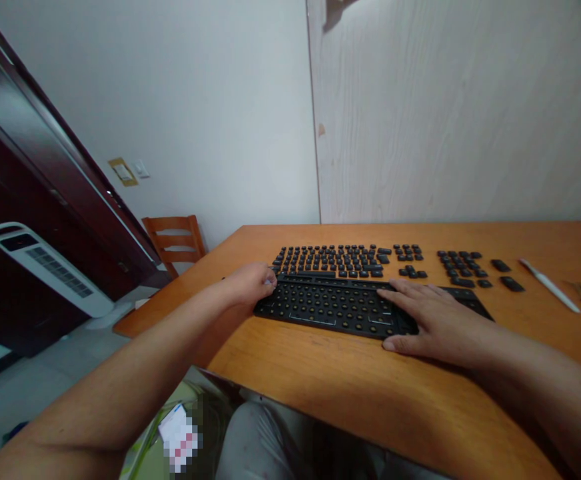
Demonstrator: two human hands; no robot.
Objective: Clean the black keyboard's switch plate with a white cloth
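black and thin, the keyboard base (338, 311) lies flat on the wooden table (290, 360). it looks like hard plastic, so it is likely light and stiff, though it may bend a bit if pushed in the middle, and it could slide. the small round bits (320, 312) on top look easy to hurt, so the long edges or the ends seem best to hold. the left hand (254, 283) is at its far left corner with fingers curled in; i cannot tell if they pinch anything. the right hand (428, 315) lies over its right part, fingers spread apart, thumb by the near edge. so the base sits between the hands and partly under the right one. loose black keys (330, 257) lie in groups just past it.
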